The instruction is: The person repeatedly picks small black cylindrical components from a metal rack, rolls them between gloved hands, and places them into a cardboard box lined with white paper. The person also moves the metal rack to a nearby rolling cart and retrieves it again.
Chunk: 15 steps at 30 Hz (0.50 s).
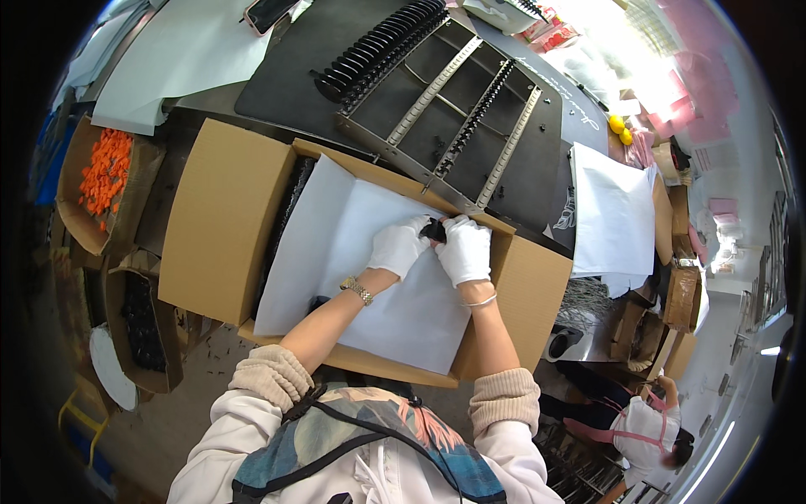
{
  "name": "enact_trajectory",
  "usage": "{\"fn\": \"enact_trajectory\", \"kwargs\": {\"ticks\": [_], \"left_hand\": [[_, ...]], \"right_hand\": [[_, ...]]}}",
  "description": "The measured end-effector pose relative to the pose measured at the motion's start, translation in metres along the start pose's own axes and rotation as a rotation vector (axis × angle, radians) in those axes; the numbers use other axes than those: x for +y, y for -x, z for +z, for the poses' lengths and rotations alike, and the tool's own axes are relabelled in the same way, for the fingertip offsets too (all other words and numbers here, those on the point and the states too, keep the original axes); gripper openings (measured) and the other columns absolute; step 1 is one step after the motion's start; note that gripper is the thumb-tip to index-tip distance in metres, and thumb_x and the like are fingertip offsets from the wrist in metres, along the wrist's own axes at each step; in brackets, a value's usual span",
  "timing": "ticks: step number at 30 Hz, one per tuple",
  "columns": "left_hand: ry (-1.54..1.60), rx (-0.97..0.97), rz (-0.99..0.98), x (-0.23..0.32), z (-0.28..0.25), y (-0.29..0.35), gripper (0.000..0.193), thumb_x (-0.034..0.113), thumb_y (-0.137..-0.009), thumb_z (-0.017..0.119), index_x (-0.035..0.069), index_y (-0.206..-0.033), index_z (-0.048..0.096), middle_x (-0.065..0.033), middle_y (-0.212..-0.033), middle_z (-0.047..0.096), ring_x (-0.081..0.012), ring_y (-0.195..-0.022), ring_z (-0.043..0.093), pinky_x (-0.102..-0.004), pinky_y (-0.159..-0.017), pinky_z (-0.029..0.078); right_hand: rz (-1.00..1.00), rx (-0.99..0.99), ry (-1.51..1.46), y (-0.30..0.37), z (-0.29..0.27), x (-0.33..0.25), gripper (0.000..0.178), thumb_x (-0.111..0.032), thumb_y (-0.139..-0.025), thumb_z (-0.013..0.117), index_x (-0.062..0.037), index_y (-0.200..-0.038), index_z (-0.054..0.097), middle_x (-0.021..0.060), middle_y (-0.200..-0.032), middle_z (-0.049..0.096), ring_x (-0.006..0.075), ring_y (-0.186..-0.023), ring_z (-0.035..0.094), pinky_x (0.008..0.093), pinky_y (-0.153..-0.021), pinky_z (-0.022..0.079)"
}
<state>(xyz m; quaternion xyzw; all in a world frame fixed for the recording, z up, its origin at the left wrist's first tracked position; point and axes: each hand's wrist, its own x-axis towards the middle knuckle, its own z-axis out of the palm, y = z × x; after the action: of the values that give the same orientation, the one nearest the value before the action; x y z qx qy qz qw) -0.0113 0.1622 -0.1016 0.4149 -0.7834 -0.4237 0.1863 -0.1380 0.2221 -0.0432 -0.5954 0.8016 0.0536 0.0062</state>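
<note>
My left hand [400, 247] and my right hand [464, 251], both in white gloves, meet over an open cardboard box [225, 220]. Between their fingertips is a small black part [434, 229], gripped from both sides; its exact kind I cannot make out. Beneath my hands a white paper sheet [395, 328] lines the box and rises along its left wall. Dark items show past the paper's left edge. Just beyond the box, a metal rack [449, 105] with slotted bars lies on the table, a row of black discs [382, 52] along its far left side.
Orange pieces [106, 172] fill a carton at the left, with a carton of black pieces [144, 323] below it. White sheets [614, 218] lie at the right, a phone [267, 14] at the far left. Another person [646, 424] works at the lower right.
</note>
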Motion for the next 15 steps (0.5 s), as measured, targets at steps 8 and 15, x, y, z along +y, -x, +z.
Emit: {"fn": "enact_trajectory", "kwargs": {"ticks": [8,15], "left_hand": [[-0.146,-0.073,-0.13,0.01,0.004,-0.003,0.052,0.03,-0.084,0.069,0.003,-0.129,0.061,-0.0222,-0.079,0.069,-0.0374,-0.075,0.068,-0.0458,-0.071,0.054],[-0.112,0.05,-0.16,0.038,-0.054,0.011,0.036,0.02,-0.091,0.065,0.005,-0.124,0.064,-0.019,-0.084,0.07,-0.0327,-0.076,0.069,-0.0403,-0.068,0.054]], "right_hand": [[0.255,0.218,-0.367,0.027,-0.039,-0.001,0.031,-0.018,-0.076,0.077,-0.0104,-0.105,0.069,0.0096,-0.09,0.071,0.0285,-0.078,0.068,0.0416,-0.074,0.052],[0.486,0.692,-0.73,-0.007,-0.065,0.011,0.027,-0.018,-0.096,0.062,-0.0028,-0.118,0.059,0.0093,-0.097,0.069,0.0199,-0.074,0.065,0.033,-0.07,0.053]]}}
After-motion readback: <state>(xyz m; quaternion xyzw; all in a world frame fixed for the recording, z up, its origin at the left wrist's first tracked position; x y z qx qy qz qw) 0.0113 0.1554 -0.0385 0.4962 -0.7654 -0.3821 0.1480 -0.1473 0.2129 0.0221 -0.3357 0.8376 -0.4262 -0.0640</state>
